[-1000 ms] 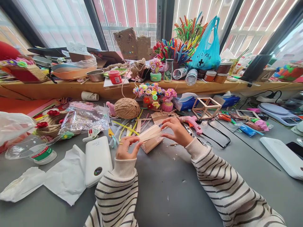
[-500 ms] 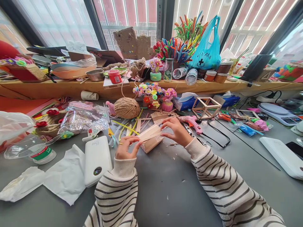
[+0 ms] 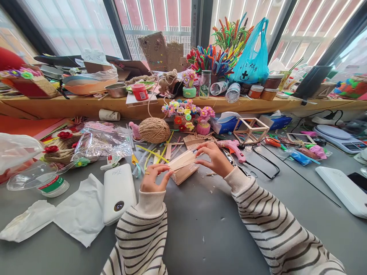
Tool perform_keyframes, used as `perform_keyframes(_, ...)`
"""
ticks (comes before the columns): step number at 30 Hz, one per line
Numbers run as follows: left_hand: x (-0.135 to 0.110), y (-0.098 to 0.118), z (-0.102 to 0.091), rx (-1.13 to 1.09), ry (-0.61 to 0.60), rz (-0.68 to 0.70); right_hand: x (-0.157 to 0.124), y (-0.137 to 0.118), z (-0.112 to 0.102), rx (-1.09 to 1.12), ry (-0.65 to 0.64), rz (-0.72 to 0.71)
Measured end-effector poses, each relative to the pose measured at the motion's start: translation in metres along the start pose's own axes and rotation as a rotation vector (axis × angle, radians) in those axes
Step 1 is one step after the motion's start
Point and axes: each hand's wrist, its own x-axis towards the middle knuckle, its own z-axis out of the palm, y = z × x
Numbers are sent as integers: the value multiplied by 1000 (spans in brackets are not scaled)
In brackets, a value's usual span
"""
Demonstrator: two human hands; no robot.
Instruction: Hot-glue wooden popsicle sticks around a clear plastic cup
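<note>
A small box made of pale wooden craft sticks (image 3: 185,175) rests on the grey table, tilted at an angle to me. Across its top lies a thin craft stick (image 3: 183,162). My left hand (image 3: 153,178), with a ring on one finger, pinches the stick's left end between thumb and fingertips. At the right end my right hand (image 3: 212,158) grips it the same way, fingers arched over the box's corner. Just behind the box is a flat panel of joined sticks (image 3: 192,143). A pink glue gun (image 3: 233,148) lies right of my right hand.
A white power bank (image 3: 119,194) and white tissue (image 3: 82,212) lie to the left. Behind the box are a twine ball (image 3: 155,130) and loose strips. A wooden stick frame (image 3: 251,129), a black cable (image 3: 265,176) and a scale (image 3: 340,137) are on the right.
Both hands keep nearly the same hold on the stick over the box. The whole view has shifted very slightly; nothing else has visibly moved.
</note>
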Motion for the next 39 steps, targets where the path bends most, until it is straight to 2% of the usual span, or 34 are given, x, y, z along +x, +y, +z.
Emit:
perform_keyframes(8, 0, -8, 1, 18, 10, 59, 0, 0, 0, 5, 2, 0)
perform_keyframes(18, 3, 1, -5, 27, -17, 94, 0, -1, 2, 21, 21, 12)
perform_keyframes(25, 3, -2, -4, 26, -8, 93, 0, 0, 4, 14, 43, 2)
perform_keyframes(39, 0, -2, -2, -97, 84, 21, 0, -1, 5, 7, 58, -20)
